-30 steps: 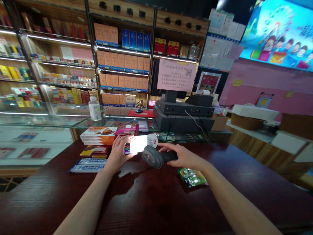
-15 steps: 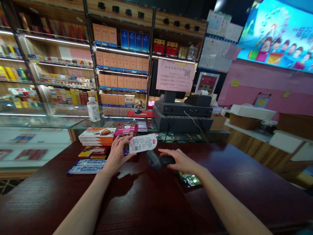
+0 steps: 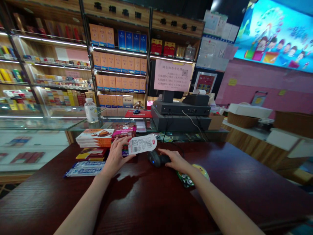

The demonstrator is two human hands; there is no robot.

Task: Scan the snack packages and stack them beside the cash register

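My left hand pinches a white rounded package by its left end, with a barcode, small print and a red logo facing me. Its fingers and thumb grip the edge above the dark table. Just right of it, my right hand is closed round the handle of a black barcode scanner, index finger stretched forward. A small blue light glows on the scanner's head, which sits below the package's right end. Partly hidden under my right forearm lies a green and yellow packet.
Left of my left hand are stacked orange-and-white boxes, a pink-purple box, a yellow-red box and blue-white wrapped bars. A bottle stands on the glass counter. Behind are a cash register and cables.
The scanner has dropped slightly and turned in my right hand, which has shifted a little left. More of the green and yellow packet shows. My left hand still holds the white package.
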